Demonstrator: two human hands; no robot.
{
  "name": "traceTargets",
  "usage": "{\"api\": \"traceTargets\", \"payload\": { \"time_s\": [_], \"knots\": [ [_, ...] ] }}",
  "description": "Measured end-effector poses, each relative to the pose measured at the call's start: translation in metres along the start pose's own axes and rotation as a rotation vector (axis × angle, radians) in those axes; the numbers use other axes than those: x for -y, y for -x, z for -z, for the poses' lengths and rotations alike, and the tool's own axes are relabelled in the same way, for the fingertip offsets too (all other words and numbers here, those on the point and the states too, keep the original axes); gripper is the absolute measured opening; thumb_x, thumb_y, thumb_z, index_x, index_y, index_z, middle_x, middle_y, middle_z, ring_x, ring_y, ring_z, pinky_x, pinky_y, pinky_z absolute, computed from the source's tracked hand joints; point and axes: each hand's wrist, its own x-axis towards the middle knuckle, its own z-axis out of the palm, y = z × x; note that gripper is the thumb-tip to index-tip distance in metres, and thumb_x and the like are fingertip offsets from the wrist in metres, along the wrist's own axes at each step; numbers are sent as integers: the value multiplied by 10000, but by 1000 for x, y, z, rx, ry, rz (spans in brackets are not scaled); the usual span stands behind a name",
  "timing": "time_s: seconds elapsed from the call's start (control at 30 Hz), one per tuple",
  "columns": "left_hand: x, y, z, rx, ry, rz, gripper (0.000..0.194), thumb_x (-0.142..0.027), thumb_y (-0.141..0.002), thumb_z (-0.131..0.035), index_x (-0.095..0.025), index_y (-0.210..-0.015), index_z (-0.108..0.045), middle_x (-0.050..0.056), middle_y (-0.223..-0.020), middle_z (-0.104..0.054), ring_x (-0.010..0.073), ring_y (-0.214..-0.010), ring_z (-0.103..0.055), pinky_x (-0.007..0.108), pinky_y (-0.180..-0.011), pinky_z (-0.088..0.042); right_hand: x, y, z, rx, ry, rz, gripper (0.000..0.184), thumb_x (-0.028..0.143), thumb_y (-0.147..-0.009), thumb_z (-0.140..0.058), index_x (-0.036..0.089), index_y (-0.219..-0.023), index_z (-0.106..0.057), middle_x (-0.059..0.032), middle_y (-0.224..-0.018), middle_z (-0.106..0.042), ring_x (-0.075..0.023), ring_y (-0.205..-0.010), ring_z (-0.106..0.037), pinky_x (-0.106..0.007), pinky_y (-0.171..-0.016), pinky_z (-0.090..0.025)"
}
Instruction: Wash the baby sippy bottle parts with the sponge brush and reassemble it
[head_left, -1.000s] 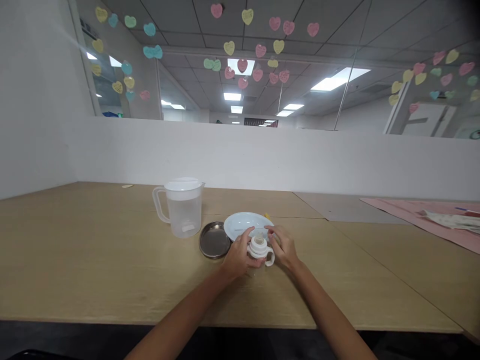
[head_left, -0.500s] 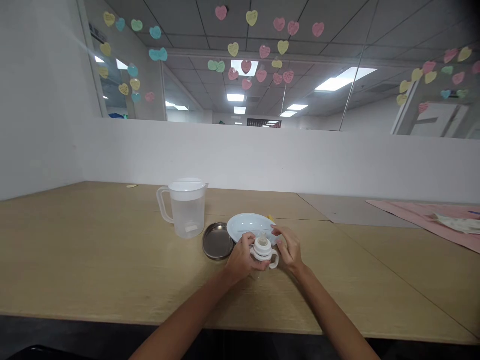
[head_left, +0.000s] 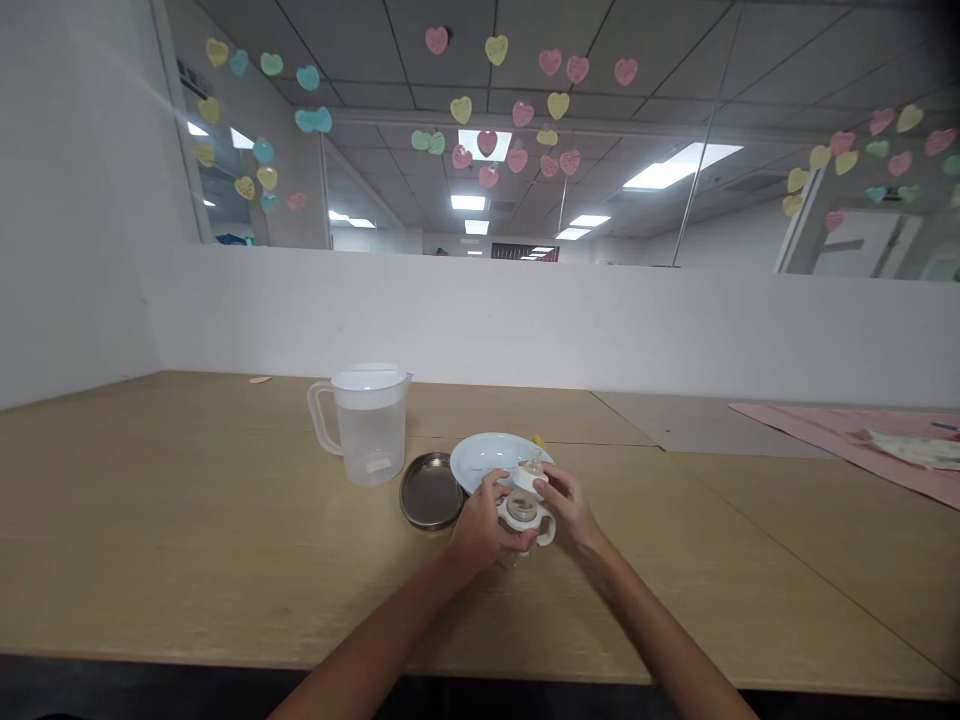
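Note:
My left hand (head_left: 484, 522) is closed round a clear baby bottle (head_left: 523, 508) with a white two-handled collar. The bottle's mouth is uncovered and faces up toward me. Just above it, my right hand (head_left: 568, 500) pinches the white nipple ring (head_left: 531, 479), with the clear nipple pointing up. Ring and bottle are apart, the ring slightly to the right. Behind both hands lies a pale blue bowl (head_left: 480, 451), partly covered by my fingers. The lower part of the bottle is largely hidden by my left hand.
A round metal dish (head_left: 432, 491) lies left of my left hand. Behind it stands a lidded clear plastic pitcher (head_left: 371, 435). A small yellow thing (head_left: 538, 441) shows behind the bowl. Pink cloth (head_left: 817, 430) lies far right; a white wall (head_left: 480, 320) bounds the table's back.
The nipple ring has come off the bottle and is now in my right hand, above the opening. Earlier it sat on the bottle, with my right hand beside it. My left hand keeps its hold.

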Motion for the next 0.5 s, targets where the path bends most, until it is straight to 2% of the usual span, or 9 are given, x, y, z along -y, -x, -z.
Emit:
{"api": "traceTargets", "payload": {
  "time_s": [0.1, 0.2, 0.33, 0.5],
  "knots": [
    [-1, -1, 1, -2, -2, 15, 801, -306, -563, -778, -161, -1233, -366, 82, -1011, -665, 238, -957, -621, 370, -877, -468, 3, -6, 1, 20, -247, -170, 457, 474, -664, -732, 173, -1003, -678, -98, -988, -686, -235, -857, -628, -353, -776, -487],
    [-1, -1, 1, 10, -16, 31, 798, -322, -569, -775, -171, -1238, -368, 68, -1000, -671, 241, -952, -622, 380, -888, -461, 11, -7, 4, 30, -327, -210, 508, 454, -624, -769, 175, -1038, -673, -95, -960, -688, -209, -805, -627, -329, -743, -494],
    [0, -1, 1, 11, -18, 11, 795, -351, -584, -764, -169, -1241, -356, 75, -1018, -669, 250, -958, -619, 395, -888, -458, 18, -7, 9, 126, -317, -216, 532, 402, -585, -807, 195, -1054, -668, -95, -1026, -681, -228, -924, -627, -351, -836, -482],
    [-3, -1, 1, 2, 48, -35, 753, -325, -604, -754, -169, -1225, -357, 103, -1087, -653, 249, -989, -614, 372, -867, -468, 20, -7, 8, 335, -183, -200, 541, 305, -548, -830, 194, -1053, -672, -80, -1020, -690, -240, -989, -617, -402, -925, -450]
  ]
}}
